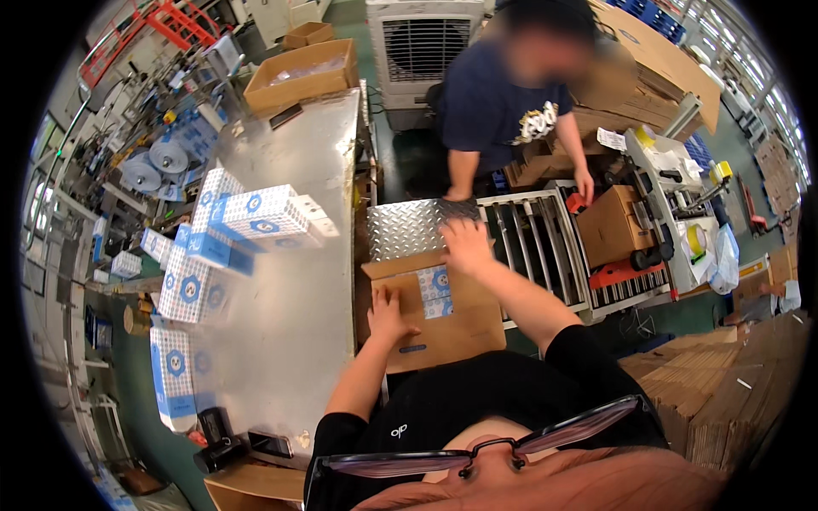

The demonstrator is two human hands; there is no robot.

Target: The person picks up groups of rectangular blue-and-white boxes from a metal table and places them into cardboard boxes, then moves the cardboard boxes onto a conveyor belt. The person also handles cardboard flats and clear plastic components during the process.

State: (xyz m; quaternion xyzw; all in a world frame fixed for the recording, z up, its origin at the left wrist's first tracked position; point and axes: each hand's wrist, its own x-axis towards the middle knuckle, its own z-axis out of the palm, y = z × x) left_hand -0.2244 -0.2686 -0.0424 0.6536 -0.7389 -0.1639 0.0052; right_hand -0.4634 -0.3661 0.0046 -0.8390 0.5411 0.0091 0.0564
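Note:
An open cardboard carton (464,324) lies directly in front of me, with white-and-blue printed boxes (436,292) showing through the gap between its flaps. My left hand (390,319) rests on the left part of the carton, fingers spread over the cardboard. At the far right edge of the opening, my right hand (467,247) has its fingers stretched out over the flap, touching it next to the metal plate. Neither hand is wrapped round anything. Part of the carton's contents is hidden by the flaps.
On my left is a metal table (298,281) with several printed boxes (264,213). Beyond the carton lie a diamond-plate sheet (405,228) and a roller conveyor (532,247). A co-worker (503,111) stands opposite, one hand near a closed carton (615,226). Flattened cardboard (724,383) is stacked at right.

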